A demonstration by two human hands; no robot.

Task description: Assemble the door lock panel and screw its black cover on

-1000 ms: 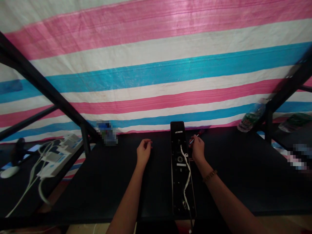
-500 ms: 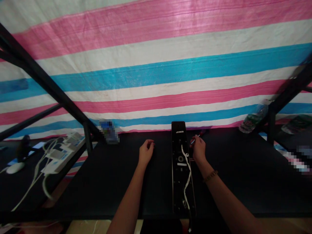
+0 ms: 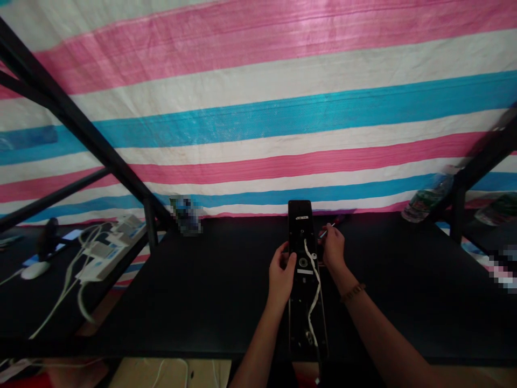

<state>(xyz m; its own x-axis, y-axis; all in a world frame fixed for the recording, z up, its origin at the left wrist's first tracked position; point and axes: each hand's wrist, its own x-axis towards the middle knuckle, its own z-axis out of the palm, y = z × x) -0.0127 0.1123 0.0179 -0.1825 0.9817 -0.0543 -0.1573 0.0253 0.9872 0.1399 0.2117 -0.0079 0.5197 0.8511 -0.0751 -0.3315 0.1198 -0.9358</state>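
Fingers (image 3: 291, 262) of left hand (image 3: 280, 277) are part-closed at the left long edge of the black panel (image 3: 298, 315), thumb over the face, the others curled at the side; undersides hidden. Right hand (image 3: 334, 249) is nearly closed, pinching a slim tool (image 3: 323, 234) just beside the panel's right edge; contact with the panel there, can't tell.

Panel lies lengthwise on the black table (image 3: 189, 296), between the forearms, near end by the front edge. White cable (image 3: 318, 281) runs loose down its face, tail dangling past the near end.

Handling, judged: long, flat, looks stiff; probably moderate weight, unlikely to bend. Smooth dark surface may be slippery, so best held by both long edges around mid-length, where the load balances. Cable looks soft and its joint could be delicate; keep it out of the grip, don't lift by it. Small fittings on the face look easy to knock, fingers off those. Tool: light, rigid, thin, may roll between fingertips.
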